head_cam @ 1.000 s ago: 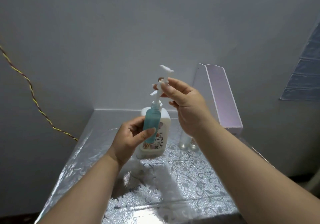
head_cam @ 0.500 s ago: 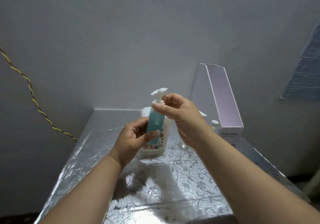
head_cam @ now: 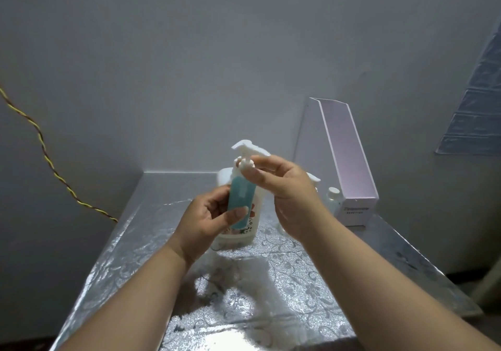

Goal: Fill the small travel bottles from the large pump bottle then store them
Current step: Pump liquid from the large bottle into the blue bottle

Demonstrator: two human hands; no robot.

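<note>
Teal travel bottle [head_cam: 241, 201] is held upright in the left hand [head_cam: 208, 217], thumb across its front, fingers curled behind. Right hand [head_cam: 290, 196] pinches the white pump cap [head_cam: 246, 161] at the neck, just above the left thumb. Likely step: screwing the cap on. Keep the bottle vertical, grip firm, turn the collar only, and don't press the head or it may squirt. Large pump bottle [head_cam: 244, 235] stands right behind the left fingers.

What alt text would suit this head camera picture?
A person's left hand grips a small blue-green bottle while the right hand pinches its white pump cap. Behind stands a large white pump bottle on a silvery table, a pink box to the right.
</note>
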